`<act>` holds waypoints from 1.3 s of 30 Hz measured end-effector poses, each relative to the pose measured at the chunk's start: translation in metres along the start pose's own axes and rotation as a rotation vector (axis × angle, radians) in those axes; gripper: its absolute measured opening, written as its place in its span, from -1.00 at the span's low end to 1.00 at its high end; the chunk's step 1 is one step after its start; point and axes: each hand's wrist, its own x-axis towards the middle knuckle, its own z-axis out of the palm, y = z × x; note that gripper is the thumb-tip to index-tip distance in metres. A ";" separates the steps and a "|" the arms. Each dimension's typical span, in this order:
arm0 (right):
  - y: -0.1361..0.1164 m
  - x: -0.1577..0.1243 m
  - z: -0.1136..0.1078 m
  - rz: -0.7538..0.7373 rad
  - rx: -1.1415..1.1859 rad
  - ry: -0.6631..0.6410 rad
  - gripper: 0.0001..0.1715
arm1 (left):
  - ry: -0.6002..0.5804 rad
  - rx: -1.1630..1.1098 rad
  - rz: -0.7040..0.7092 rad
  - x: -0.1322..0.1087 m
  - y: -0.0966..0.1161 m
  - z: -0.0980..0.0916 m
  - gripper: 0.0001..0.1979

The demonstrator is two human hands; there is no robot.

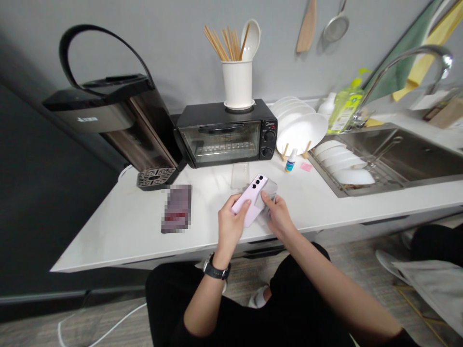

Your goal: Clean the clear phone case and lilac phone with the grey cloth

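Note:
My left hand (231,221) is closed round the lower left part of a pale pink phone (249,200), its thumb on the back. The phone's back faces up, with dark camera lenses at the top end. My right hand (278,212) pinches a grey, see-through cloth or film (269,189) against the phone's right side; what this thin item is exactly, I cannot tell. Behind the phone, a clear phone case (240,175) lies on the white counter (137,236). A small spray bottle (291,161) stands to the right, beside a pink packet (306,166).
A blurred-out dark item (177,207) lies on the left of the counter. Behind are a drinks machine (119,125), a toaster oven (224,137) with a utensil holder (238,84), and racked plates (302,130). At right is a sink (408,154); another person's leg shows below.

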 end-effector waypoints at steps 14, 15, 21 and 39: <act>-0.014 0.014 -0.027 0.000 -0.024 0.095 -0.41 | -0.129 0.079 0.012 0.006 0.005 -0.019 -0.72; -0.013 0.014 -0.029 0.025 -0.035 0.069 -0.37 | -0.128 0.090 0.022 0.007 0.006 -0.021 -0.73; -0.032 0.003 -0.052 -0.126 -0.493 -0.261 -0.40 | -0.144 0.281 0.206 0.015 0.009 -0.036 -0.78; -0.074 0.018 -0.077 -0.720 -1.147 -0.792 -0.65 | -0.571 0.332 0.169 0.008 -0.005 -0.067 -0.76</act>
